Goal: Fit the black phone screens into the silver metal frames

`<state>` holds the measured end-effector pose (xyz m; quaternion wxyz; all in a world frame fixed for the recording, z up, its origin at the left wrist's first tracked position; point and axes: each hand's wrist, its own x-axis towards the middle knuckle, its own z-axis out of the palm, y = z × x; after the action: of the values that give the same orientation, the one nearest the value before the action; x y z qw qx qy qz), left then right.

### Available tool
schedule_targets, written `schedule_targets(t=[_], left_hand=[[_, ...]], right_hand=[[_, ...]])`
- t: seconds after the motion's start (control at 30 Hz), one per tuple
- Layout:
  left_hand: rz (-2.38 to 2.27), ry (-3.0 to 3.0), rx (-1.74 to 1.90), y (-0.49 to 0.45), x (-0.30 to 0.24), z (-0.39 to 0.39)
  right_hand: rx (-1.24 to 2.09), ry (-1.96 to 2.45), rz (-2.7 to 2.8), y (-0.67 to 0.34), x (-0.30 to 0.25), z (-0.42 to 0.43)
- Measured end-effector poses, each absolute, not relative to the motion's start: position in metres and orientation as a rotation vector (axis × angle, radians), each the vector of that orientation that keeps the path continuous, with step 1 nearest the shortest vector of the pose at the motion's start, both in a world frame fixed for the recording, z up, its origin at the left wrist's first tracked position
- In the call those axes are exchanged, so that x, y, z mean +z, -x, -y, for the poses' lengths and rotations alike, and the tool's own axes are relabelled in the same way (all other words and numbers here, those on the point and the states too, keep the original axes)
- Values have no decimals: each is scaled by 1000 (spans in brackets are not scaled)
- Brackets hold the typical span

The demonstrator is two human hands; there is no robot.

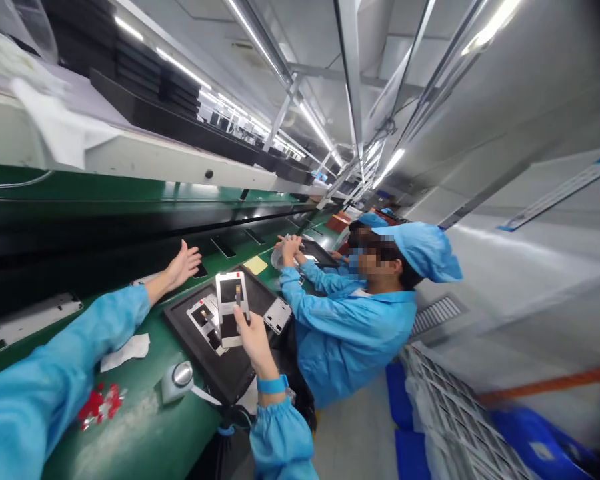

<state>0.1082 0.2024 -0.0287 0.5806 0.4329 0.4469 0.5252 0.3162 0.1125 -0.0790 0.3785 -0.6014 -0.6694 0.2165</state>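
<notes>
My right hand (pixel 253 337) grips a white-framed phone panel (pixel 229 291) with dark patches and a red sticker, thumb across its lower part. It is held up over a black tray (pixel 180 320). In that tray lie more white-and-black phone panels (pixel 200 320), partly hidden behind the held one, and a pale plate with holes (pixel 277 315) at the right side. My left hand (pixel 181 265) reaches over the far edge of the green bench, fingers spread and holding nothing. Close beside it lies a dark flat panel (pixel 201 271).
Dark flat panels (pixel 223 247) lie farther along the line. A metal-topped bottle (pixel 174 383), red scraps (pixel 100 404) and a white tissue (pixel 126 352) sit on the near bench. A yellow paper (pixel 255 265) lies beyond the tray. A co-worker (pixel 350 333) sits close at right.
</notes>
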Motion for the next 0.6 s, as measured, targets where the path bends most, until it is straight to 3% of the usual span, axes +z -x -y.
schedule_targets(t=[0.1, 0.27, 0.4, 0.6], left_hand=[[-862, -1021, 1256, -94, -36, -110], [-903, -1052, 1497, -58, -58, 10], [-1014, -1149, 1642, -19, -63, 46], [-1072, -1373, 1638, 1, -62, 61]], right_hand=[[583, 1372, 1690, -261, -64, -77], [288, 937, 1498, -152, -42, -3], [519, 678, 1620, -106, -28, 34], [752, 676, 1414, -91, -19, 53]])
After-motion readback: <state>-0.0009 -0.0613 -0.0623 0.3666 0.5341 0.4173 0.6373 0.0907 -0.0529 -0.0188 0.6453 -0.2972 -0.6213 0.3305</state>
